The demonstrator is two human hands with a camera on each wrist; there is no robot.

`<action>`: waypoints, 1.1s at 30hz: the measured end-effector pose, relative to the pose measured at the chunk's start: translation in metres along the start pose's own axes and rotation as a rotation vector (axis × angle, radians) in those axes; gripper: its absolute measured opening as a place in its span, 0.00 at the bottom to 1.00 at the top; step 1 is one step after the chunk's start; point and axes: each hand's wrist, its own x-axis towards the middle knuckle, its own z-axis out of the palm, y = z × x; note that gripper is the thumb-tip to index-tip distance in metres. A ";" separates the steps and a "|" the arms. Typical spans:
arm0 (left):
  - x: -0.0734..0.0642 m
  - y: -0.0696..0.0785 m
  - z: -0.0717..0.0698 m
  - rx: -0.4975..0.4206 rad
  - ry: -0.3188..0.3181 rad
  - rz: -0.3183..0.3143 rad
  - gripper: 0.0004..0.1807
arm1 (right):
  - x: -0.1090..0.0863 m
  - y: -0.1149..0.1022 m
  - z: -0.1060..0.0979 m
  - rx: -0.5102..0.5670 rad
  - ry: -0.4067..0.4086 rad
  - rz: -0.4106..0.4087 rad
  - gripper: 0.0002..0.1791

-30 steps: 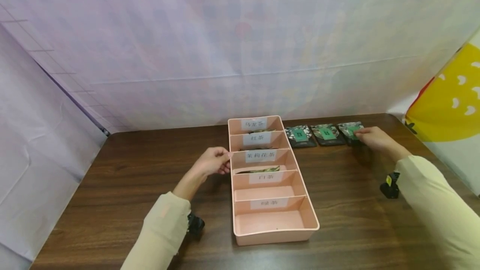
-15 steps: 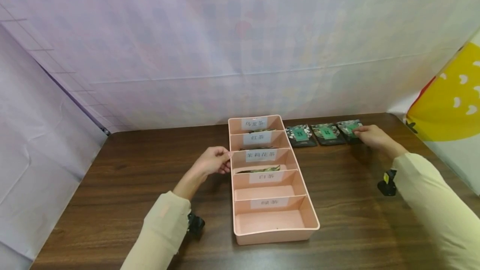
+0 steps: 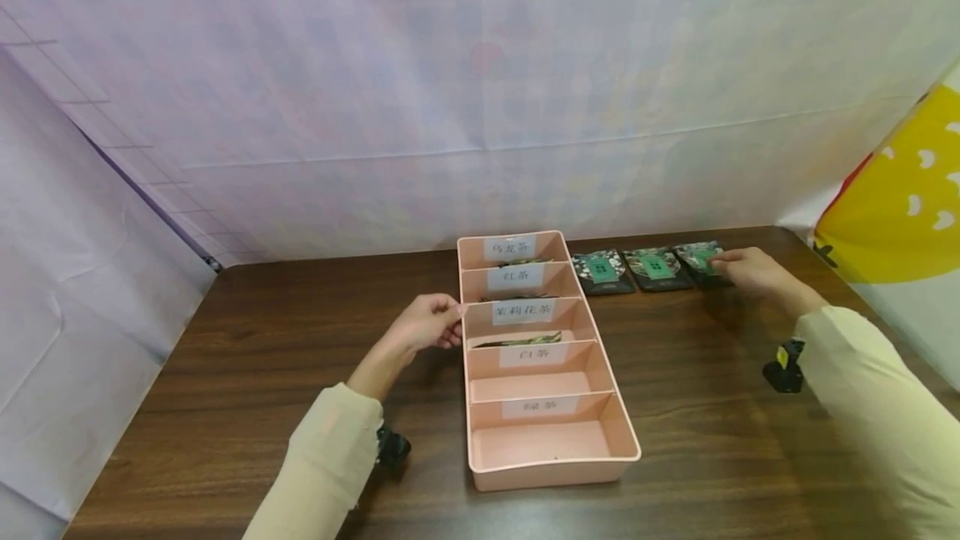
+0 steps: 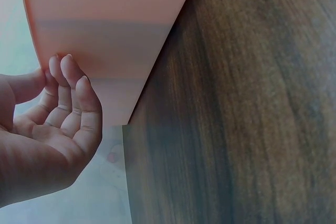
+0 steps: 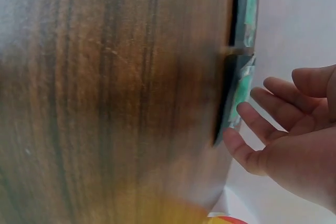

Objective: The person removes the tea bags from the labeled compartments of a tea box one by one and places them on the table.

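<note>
A pink divided organizer box (image 3: 553,473) stands mid-table, with paper labels on its dividers. My left hand (image 3: 423,323) pinches its left rim between thumb and finger; in the left wrist view the other fingers (image 4: 86,95) curl beside the outer wall. To the right of the box, dark tea sachets with green labels lie flat in a row: a left one (image 3: 602,272), a middle one (image 3: 657,268) and a right one (image 3: 699,261). Over the right sachet's edge is my right hand (image 3: 757,275). Its fingers look loosely extended in the right wrist view, at or just above that sachet (image 5: 239,95).
Several compartments of the box hold thin sachets, such as one dark green sachet (image 3: 525,341) in the third from the back. A pale patterned curtain (image 3: 480,107) hangs behind the table (image 3: 285,340). A yellow printed cloth (image 3: 892,198) hangs at the right.
My right hand shifts slightly at the right sachet, which moves a little back and left. The left hand stays at the box rim.
</note>
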 end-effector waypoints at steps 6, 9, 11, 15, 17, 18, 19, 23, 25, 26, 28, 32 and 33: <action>0.000 0.000 0.000 -0.003 0.005 -0.005 0.10 | -0.004 -0.012 -0.006 0.044 -0.034 -0.010 0.31; -0.001 0.000 0.000 -0.001 0.005 -0.007 0.10 | -0.007 -0.020 -0.007 0.026 -0.049 -0.028 0.33; -0.001 0.001 0.000 0.001 0.004 -0.006 0.10 | -0.008 -0.027 -0.007 0.010 -0.049 -0.045 0.33; -0.002 0.001 0.000 0.000 0.001 -0.003 0.11 | -0.012 -0.042 -0.007 -0.016 -0.051 -0.085 0.31; -0.002 0.001 0.000 0.000 0.001 -0.003 0.11 | -0.014 -0.050 -0.006 -0.033 -0.056 -0.099 0.30; -0.002 0.002 0.000 0.000 0.001 -0.005 0.11 | -0.015 -0.053 -0.006 -0.042 -0.058 -0.104 0.30; -0.002 0.002 0.000 0.001 0.000 -0.006 0.11 | -0.016 -0.057 -0.006 -0.046 -0.058 -0.110 0.29; -0.002 0.002 0.000 0.004 0.002 -0.009 0.11 | -0.021 -0.075 -0.003 -0.070 -0.041 -0.159 0.25; -0.002 0.002 0.001 0.005 0.003 -0.008 0.11 | -0.024 -0.085 -0.001 -0.065 -0.034 -0.192 0.23; -0.002 0.002 0.001 0.005 0.003 -0.008 0.11 | -0.026 -0.089 -0.001 -0.061 -0.035 -0.210 0.23; -0.001 0.002 0.001 0.007 0.004 -0.007 0.11 | -0.030 -0.098 0.001 -0.057 -0.039 -0.238 0.22; -0.001 0.001 0.001 0.010 0.005 -0.006 0.11 | -0.037 -0.115 0.004 -0.037 -0.057 -0.289 0.20; 0.000 0.001 0.001 0.011 0.005 -0.005 0.11 | -0.039 -0.118 0.005 -0.032 -0.062 -0.298 0.19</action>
